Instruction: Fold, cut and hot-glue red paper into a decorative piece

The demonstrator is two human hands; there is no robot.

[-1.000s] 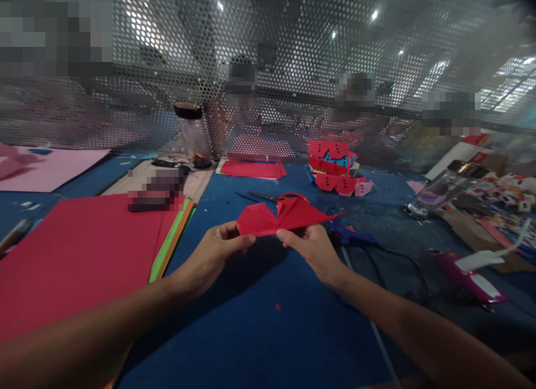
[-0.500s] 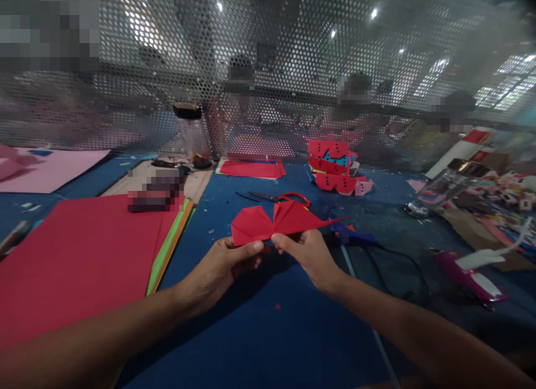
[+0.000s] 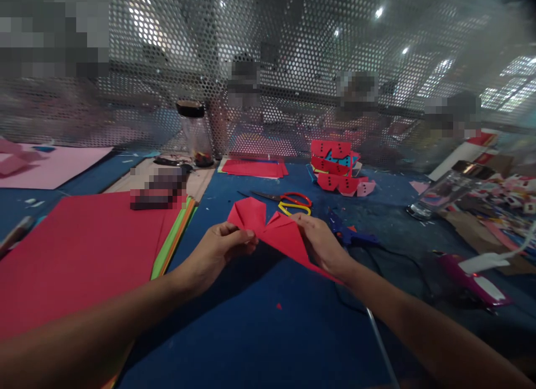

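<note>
L hand is pinching the left flap of the folded red paper, thumb on top. R hand is gripping the right flap, w/ a long point trailing under the wrist. The paper is hanging just in front of the scissors, off the table. Gripping both ends is prob. stopping the creases springing open. A glue gun is lying right of the scissors.

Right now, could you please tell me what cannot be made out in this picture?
Head view:
- Folded red paper piece, pinched by the left hand: right part hidden by the right hand.
- Clear jar with black lid: contents too small and dim.
- Stack of red card sheets: cut off by the left edge; a pixelated patch covers its far corner.
</note>
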